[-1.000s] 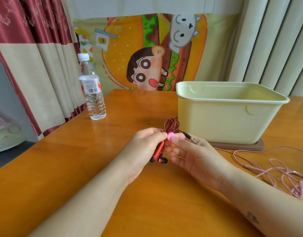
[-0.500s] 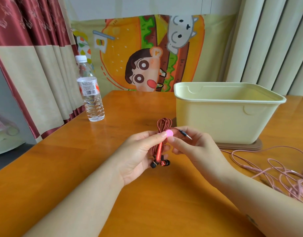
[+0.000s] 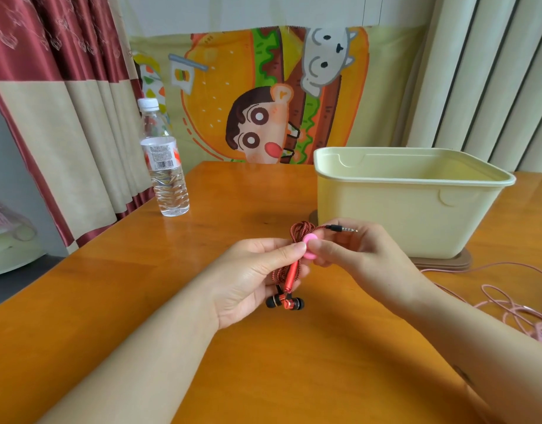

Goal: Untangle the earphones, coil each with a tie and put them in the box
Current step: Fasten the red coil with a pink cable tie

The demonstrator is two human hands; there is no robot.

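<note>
I hold a coiled red braided earphone [image 3: 289,275] above the wooden table, in front of the pale yellow box [image 3: 410,215]. My left hand [image 3: 254,276] grips the bundle at its middle, thumb pressed to a round pink tie [image 3: 310,242]. My right hand [image 3: 358,255] pinches the same pink tie from the other side. The black jack plug [image 3: 340,228] sticks out over my right fingers. Both earbuds [image 3: 285,302] hang below the bundle. A pink earphone [image 3: 514,301] lies loose and tangled on the table at the right.
A water bottle [image 3: 164,166] stands at the table's far left edge. The box sits open on a brown lid [image 3: 441,264]. Red-and-beige curtains hang at the left; a cartoon cloth covers the wall behind the table.
Both hands have lifted a little and moved toward the box with the red bundle. The grip on the pink tie looks the same.
</note>
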